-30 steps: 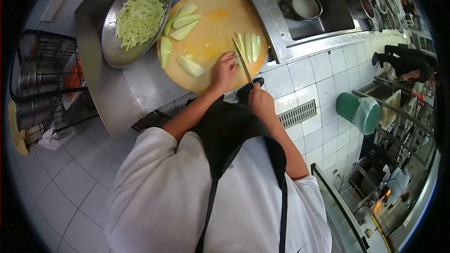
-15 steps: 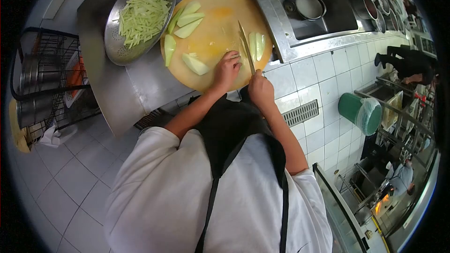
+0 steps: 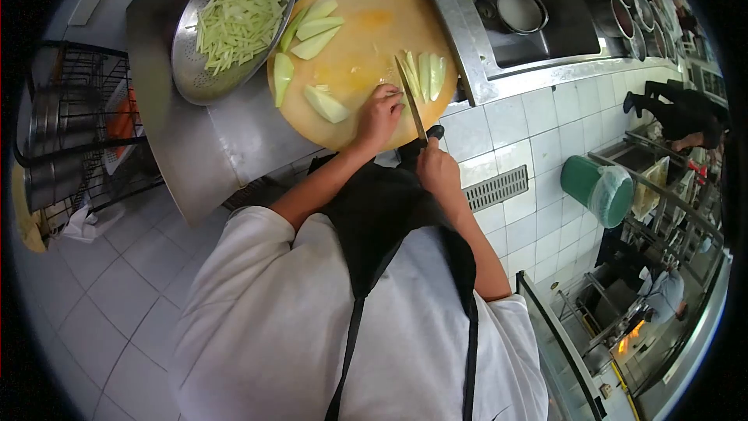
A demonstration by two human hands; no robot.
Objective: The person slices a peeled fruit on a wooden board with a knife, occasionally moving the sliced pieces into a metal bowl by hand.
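Note:
My right hand [image 3: 439, 170] is wrapped round the handle of a long kitchen knife [image 3: 414, 106], its blade pointing away over the round wooden cutting board [image 3: 366, 47]. Close to the left side of the blade, my left hand [image 3: 379, 118] has its fingers curled down on the board, pinching a pale green vegetable piece that they mostly hide. Thin cut slices [image 3: 425, 74] lie to the right of the blade. Larger pale green wedges [image 3: 315, 43] rest at the board's upper left, and another wedge [image 3: 326, 104] lies left of my left hand.
A metal colander [image 3: 191, 82] of pale green strips [image 3: 240, 23] stands left of the board. At right is a sink [image 3: 538, 51] with a metal bowl [image 3: 520, 12]. A green bin [image 3: 580, 183] stands on the floor; a wire rack [image 3: 86, 132] is at left. Other people are farther right.
The knife and my right hand have drawn back slightly toward my body. More thin slices show right of the blade. My left hand stays almost in place.

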